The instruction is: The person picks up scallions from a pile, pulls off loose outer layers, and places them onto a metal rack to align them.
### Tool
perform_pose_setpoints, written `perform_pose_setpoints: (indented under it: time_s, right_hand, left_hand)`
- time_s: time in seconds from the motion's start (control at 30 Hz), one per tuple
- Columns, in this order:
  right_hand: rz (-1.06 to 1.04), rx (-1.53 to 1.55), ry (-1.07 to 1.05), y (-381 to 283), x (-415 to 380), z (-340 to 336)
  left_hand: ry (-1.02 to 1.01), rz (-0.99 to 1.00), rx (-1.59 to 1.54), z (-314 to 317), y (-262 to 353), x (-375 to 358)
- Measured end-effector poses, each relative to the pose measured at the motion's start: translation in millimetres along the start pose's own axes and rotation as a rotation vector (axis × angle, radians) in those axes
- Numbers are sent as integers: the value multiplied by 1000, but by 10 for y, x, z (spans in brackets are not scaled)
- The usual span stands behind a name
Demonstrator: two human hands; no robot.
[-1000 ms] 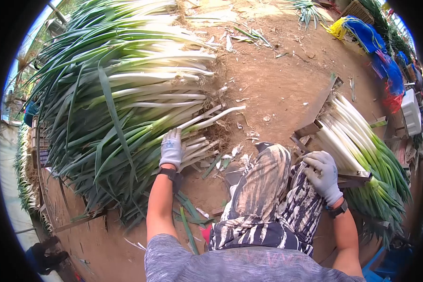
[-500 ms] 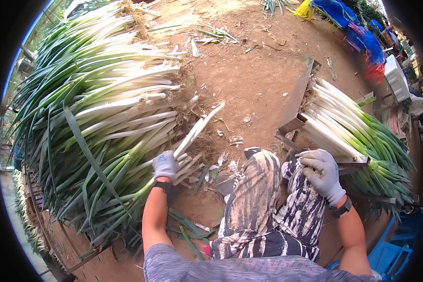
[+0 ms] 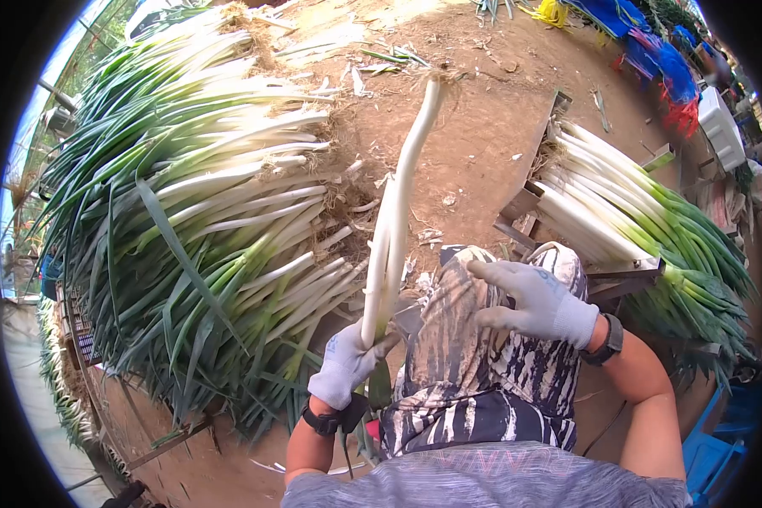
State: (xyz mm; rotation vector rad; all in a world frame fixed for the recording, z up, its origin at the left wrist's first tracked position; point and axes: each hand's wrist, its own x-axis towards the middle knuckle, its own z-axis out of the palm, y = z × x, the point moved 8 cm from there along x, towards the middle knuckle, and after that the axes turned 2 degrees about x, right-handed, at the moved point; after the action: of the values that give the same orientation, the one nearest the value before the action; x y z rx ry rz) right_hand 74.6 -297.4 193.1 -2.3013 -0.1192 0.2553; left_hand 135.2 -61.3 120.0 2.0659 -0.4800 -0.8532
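My gloved left hand (image 3: 347,366) is closed round the lower part of several leeks (image 3: 395,216), whose white stems point upward, one longer than the others with roots at its tip. My gloved right hand (image 3: 538,305) is over my knees, fingers apart, with nothing in it. Left of the held leeks lies a large pile of leeks (image 3: 229,220), roots facing right. On the right, trimmed-looking white and green leeks (image 3: 605,195) rest in a metal frame (image 3: 529,190).
Blue netting (image 3: 665,72) and a white box (image 3: 720,129) are at the upper right. A blue plastic item (image 3: 707,461) sits at the lower right. Leaf scraps (image 3: 398,56) are scattered on the brown ground (image 3: 474,127).
My left hand has come away from the pile toward my lap, bringing leeks upright. My right hand has moved left from beside the metal frame, and its fingers have spread.
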Motion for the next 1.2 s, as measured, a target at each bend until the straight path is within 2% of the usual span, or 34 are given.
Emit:
perform_pose_setpoints:
  time_s: [0.03,0.07,0.13,0.23,0.3,0.33,0.37,0.4,0.43,0.47,0.5,0.57,0.63,0.77,0.87,0.93,1.0,1.03,1.13,1.17,1.2]
  right_hand:
    - [-33,68,-11,-103,59,56]
    - [-17,283,-47,-206,141,118]
    - [0,710,-119,-427,307,224]
    - [37,735,-257,-568,364,505]
    - [87,980,-230,-574,449,756]
    - [107,1097,-219,-603,497,796]
    - [61,994,-156,-624,557,723]
    - [15,1099,-75,-665,633,626]
    - [-28,1202,6,-689,728,525]
    - [-71,1306,86,-694,802,404]
    - [-97,1484,99,-727,863,253]
    - [-237,1644,86,-875,918,-72]
    - [-296,1706,60,-969,892,-139]
    - [-174,1556,-1,-1146,801,286]
    - [-80,1500,-93,-1199,782,631]
    - [-29,1540,-94,-1098,762,686]
    - [-89,1600,-70,-1106,737,745]
    - [-98,1634,-76,-1071,724,798]
    - [-168,1816,-150,-992,703,1024]
    - [-160,1882,-182,-951,693,1111]
    - [-152,1949,-215,-933,680,1188]
  left_hand:
    - [-32,81,-41,72,35,-24]
    - [-68,159,-85,137,96,-51]
    - [-150,143,-169,233,202,-84]
    - [-250,145,-352,297,305,-158]
    - [-309,204,-546,287,289,-193]
    - [-249,211,-448,214,319,-192]
    - [-186,218,-352,130,379,-202]
    - [-124,220,-257,53,432,-227]
    - [-113,112,-244,27,389,-242]
    - [-93,129,-236,10,382,-260]
    - [-78,147,-227,16,345,-281]
    - [-75,165,-278,86,211,-307]
    - [-75,222,-330,42,350,-335]
    - [-104,206,-504,-90,649,-357]
    - [-327,142,-406,-48,604,-285]
    - [-381,149,-531,-2,574,-300]
    - [-496,118,-551,104,449,-309]
    - [-580,149,-731,129,432,-359]
    - [-764,-17,-492,209,143,-553]
    - [-722,-121,-633,235,53,-640]
    - [-746,-135,-606,198,76,-713]
